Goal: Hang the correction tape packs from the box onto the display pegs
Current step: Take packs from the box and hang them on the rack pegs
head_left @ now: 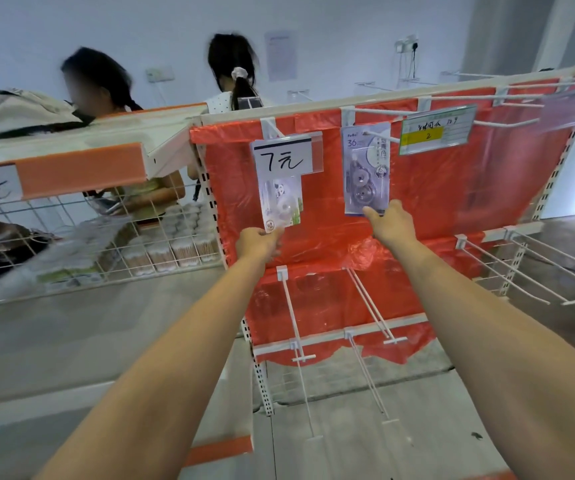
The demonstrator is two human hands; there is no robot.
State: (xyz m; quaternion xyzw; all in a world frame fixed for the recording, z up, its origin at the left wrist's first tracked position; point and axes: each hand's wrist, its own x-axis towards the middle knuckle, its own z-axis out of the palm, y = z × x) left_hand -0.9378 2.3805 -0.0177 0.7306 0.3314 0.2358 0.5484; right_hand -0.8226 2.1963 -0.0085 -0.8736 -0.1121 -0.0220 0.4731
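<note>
At twelve o'clock from each hand hangs a correction tape pack, long axis vertical: the left hand point(257, 243) pinches the panda pack point(282, 206) by its bottom edge, while the right hand point(388, 221) fingers the bottom edge of the purple pack point(365, 169), hooked on its peg point(381, 136).

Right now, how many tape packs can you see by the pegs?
2. One pack hangs under the 7 sign, with the left hand pinching its bottom. The other pack hangs on the next peg, the right hand at its bottom. More may be hidden behind.
</note>
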